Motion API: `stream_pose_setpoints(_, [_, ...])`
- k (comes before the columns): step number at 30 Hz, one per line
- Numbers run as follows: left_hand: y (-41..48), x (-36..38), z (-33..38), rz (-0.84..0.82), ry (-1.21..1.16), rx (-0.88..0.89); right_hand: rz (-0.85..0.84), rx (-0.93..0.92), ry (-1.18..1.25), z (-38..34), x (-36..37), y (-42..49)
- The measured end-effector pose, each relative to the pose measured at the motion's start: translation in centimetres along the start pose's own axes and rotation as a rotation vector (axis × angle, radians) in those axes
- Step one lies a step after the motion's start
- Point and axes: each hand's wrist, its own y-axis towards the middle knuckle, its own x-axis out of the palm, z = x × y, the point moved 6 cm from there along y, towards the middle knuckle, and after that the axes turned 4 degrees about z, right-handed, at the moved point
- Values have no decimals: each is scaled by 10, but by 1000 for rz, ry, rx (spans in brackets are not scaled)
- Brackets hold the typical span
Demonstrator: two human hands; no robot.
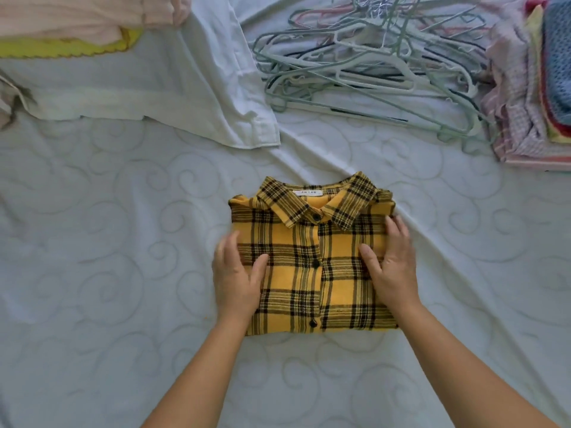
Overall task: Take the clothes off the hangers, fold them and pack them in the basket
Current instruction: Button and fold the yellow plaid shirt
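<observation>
A yellow and black plaid shirt (312,261) lies folded into a rectangle in the middle of the bed, collar away from me and buttons up. My left hand (236,274) rests on its left edge with the thumb on top of the cloth. My right hand (391,264) lies on its right edge, fingers straight along the side and thumb on top. A pile of empty hangers (374,66) lies at the back right. The basket (537,163) shows only as a pink rim at the far right, with folded clothes (543,81) stacked in it.
A white garment (197,88) is spread out at the back left. Pink and yellow clothes (77,23) lie at the top left corner. The pale quilted bed cover (108,273) stretches around the shirt on all sides.
</observation>
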Motion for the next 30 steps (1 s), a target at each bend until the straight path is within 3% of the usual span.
stream_pose_setpoints(3, [-27, 0, -24, -127, -305, -457, 62, 357, 162, 23, -15, -30])
stream_pose_setpoints(11, [-41, -21, -13, -412, -612, -725, -458, 874, 752, 9, -30, -74])
stream_pose_setpoints(15, [-84, -35, -11, -449, -655, -860, -524, 1019, 917, 15, -50, -124])
stream_pose_setpoints(17, [-106, -42, -5, -405, -573, -851, -517, 1054, 1027, 22, -60, -146])
stream_pose_setpoints(20, [-130, -55, 5, -342, -332, -687, -513, 1049, 1075, 36, -78, -174])
stream_pose_setpoints(22, [-149, -55, 15, -360, -262, -558, -411, 930, 1021, 54, -95, -179])
stream_pose_setpoints(24, [-168, -50, 36, -367, -232, -494, -311, 819, 982, 75, -119, -182])
stream_pose_setpoints(26, [-188, -43, 63, -360, -232, -457, -291, 829, 1028, 101, -142, -191])
stream_pose_setpoints(30, [-233, -20, 136, -404, -260, -390, -386, 836, 1175, 128, -220, -209])
